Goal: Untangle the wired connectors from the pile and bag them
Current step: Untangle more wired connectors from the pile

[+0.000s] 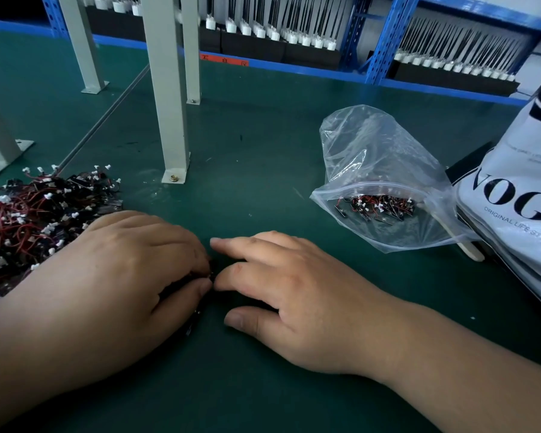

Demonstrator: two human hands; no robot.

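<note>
green surface (263, 145), blue shelves (384, 39) behind. left hand (113, 270) grip curled round few connectors (194, 320) beside pile (28, 220); right hand (294, 292) grip relaxed, empty. bag (388, 189) well apart: wires may snag, drag pile, spill short of mouth.

Dim, flat light from overhead; dark green bench mat (263, 145) reads murky. Soft shadow pools under the right hand (294, 292). Pale glare streaks the clear plastic zip bag (372, 145). Blue steel shelving (388, 35) along top bows and smears; corners stretched.
</note>
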